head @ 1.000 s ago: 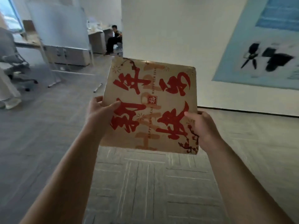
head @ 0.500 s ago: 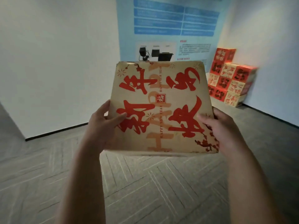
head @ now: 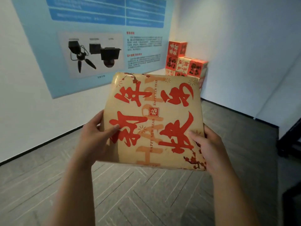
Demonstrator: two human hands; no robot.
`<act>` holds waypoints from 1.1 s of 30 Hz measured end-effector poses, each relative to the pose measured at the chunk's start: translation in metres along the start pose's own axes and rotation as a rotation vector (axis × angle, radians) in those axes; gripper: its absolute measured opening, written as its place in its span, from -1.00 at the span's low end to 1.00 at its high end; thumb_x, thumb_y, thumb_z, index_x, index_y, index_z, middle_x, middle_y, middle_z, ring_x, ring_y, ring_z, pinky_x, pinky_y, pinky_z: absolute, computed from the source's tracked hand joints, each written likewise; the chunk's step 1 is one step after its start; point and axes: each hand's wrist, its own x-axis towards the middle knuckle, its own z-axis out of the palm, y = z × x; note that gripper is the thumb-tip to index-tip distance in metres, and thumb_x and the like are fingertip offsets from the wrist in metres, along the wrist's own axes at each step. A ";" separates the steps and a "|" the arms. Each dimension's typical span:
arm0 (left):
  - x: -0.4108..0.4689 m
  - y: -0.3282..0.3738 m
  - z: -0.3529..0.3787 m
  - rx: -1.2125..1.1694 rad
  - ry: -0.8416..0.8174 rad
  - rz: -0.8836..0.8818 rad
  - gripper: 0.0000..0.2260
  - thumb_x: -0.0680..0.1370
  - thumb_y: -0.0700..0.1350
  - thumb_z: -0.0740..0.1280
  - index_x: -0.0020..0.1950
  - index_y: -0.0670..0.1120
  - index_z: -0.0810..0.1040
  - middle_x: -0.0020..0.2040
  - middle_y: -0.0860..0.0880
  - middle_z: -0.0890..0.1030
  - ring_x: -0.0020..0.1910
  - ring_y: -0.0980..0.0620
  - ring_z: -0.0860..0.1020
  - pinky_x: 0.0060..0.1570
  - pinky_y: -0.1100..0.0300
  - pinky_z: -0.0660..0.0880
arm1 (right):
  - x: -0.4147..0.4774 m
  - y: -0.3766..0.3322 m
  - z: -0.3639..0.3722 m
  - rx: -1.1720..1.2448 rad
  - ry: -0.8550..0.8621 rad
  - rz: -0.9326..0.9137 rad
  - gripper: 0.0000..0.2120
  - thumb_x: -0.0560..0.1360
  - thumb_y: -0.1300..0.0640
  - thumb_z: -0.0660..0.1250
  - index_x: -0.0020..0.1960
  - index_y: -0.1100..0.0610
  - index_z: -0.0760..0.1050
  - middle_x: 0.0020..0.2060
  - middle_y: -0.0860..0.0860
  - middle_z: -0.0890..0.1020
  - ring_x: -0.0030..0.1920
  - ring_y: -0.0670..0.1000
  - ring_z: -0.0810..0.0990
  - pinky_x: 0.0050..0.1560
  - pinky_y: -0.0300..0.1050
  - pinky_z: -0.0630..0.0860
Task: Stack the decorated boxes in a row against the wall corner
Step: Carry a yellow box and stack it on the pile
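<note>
box stack (head: 184, 62) nearer | left hand (head: 96, 136), right hand (head: 210, 149) hold wrapped box (head: 154, 121)

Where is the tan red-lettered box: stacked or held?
Held: the tan red-lettered box is gripped by left hand and right hand above the floor, apart from the corner stack of decorated boxes.

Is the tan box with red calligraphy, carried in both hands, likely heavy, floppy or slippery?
Probably light for its size: the tan paper-wrapped box with red calligraphy is held by the left hand and right hand at its near corners. Likely stiff: its edges run straight, without sag. Its wrapping looks smooth, so perhaps slightly slippery.
</note>
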 end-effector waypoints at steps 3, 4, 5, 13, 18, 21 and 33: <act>0.109 -0.001 0.038 0.008 -0.051 -0.004 -0.51 0.49 -0.09 0.43 0.39 0.11 0.39 0.06 0.13 0.60 -0.03 0.09 0.62 -0.17 0.12 0.58 | 0.096 -0.003 0.013 -0.010 0.065 0.028 -0.82 0.56 -0.04 0.31 0.15 -0.13 0.55 -0.07 -0.09 0.72 -0.02 0.03 0.69 -0.02 0.15 0.62; 0.145 0.001 0.051 -0.005 -0.066 0.002 -0.47 0.49 -0.08 0.44 0.43 0.09 0.36 0.11 0.11 0.58 0.00 0.08 0.61 -0.15 0.12 0.56 | 0.128 -0.006 0.015 -0.002 0.084 0.029 -0.83 0.57 -0.04 0.30 0.14 -0.13 0.55 -0.07 -0.09 0.72 -0.03 0.03 0.70 -0.04 0.13 0.62; 0.179 0.004 0.065 -0.012 -0.073 0.003 -0.42 0.48 -0.07 0.44 0.46 0.08 0.32 0.17 0.09 0.56 0.05 0.06 0.59 -0.13 0.11 0.55 | 0.160 -0.009 0.015 0.002 0.103 0.033 -0.84 0.57 -0.04 0.29 0.14 -0.12 0.55 -0.07 -0.08 0.72 -0.04 0.03 0.70 -0.05 0.12 0.63; 0.415 0.003 0.210 -0.014 -0.232 -0.031 -0.51 0.50 -0.12 0.43 0.39 0.08 0.38 0.17 0.07 0.59 0.12 0.00 0.60 0.16 -0.18 0.52 | 0.413 0.008 -0.014 0.071 0.214 0.065 -0.85 0.59 0.01 0.29 0.13 -0.08 0.56 -0.08 -0.06 0.73 -0.07 0.03 0.72 -0.03 0.17 0.65; 0.560 0.003 0.301 -0.033 -0.260 -0.018 -0.59 0.52 -0.11 0.40 0.24 0.28 0.41 0.07 0.08 0.64 0.07 -0.01 0.64 0.09 -0.19 0.56 | 0.595 0.020 -0.026 0.123 0.188 0.054 -0.86 0.59 0.04 0.29 0.11 -0.09 0.57 -0.08 -0.06 0.74 -0.07 0.03 0.73 -0.03 0.17 0.65; 0.642 0.012 0.347 -0.038 -0.252 -0.034 -0.69 0.53 -0.10 0.39 0.06 0.33 0.46 0.01 0.11 0.65 0.05 -0.01 0.64 0.08 -0.18 0.56 | 0.695 0.017 -0.029 0.147 0.174 0.060 -0.85 0.60 0.04 0.29 0.12 -0.10 0.57 -0.08 -0.05 0.74 -0.07 0.04 0.73 -0.01 0.18 0.65; 1.023 -0.024 0.533 -0.022 -0.342 0.031 -0.63 0.55 -0.09 0.37 0.31 0.20 0.46 0.00 0.13 0.67 0.03 0.08 0.63 -0.06 0.13 0.52 | 1.085 0.055 -0.014 0.194 0.233 0.120 -0.85 0.59 0.06 0.30 0.12 -0.09 0.58 -0.05 -0.03 0.74 -0.03 0.06 0.72 0.06 0.22 0.62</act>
